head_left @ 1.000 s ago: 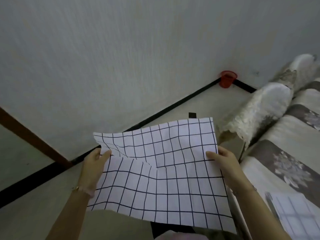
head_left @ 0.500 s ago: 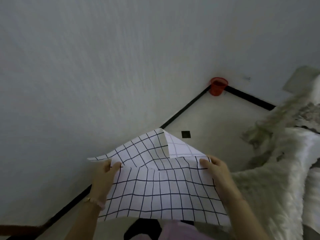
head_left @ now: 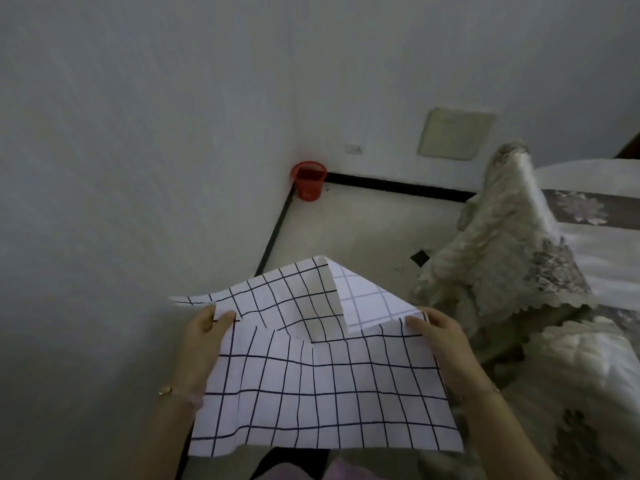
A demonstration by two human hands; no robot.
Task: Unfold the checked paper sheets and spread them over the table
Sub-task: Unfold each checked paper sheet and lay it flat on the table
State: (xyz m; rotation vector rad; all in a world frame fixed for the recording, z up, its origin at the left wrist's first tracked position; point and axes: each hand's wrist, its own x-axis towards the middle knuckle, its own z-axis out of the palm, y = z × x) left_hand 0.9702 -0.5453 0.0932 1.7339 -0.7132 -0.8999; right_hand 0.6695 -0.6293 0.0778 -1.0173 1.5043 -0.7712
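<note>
I hold one white checked paper sheet point(head_left: 322, 386) with black grid lines in the air in front of me. My left hand point(head_left: 202, 336) pinches its left edge and my right hand point(head_left: 441, 337) grips its right edge. The sheet is mostly open, with creases across the middle. Its far right corner is folded over toward me, showing the paler back side. The lower half hangs toward my body. No table shows in this view.
A white wall fills the left and top. A red cup point(head_left: 309, 181) stands on the floor in the corner by a black skirting strip. A bed with a lace-edged cover point(head_left: 512, 258) lies at the right. A small black square point(head_left: 419, 258) marks the floor.
The view has swung right, bringing the room corner and bed into sight. The sheet's far right corner has folded over toward me. Both hands keep their grip on the edges.
</note>
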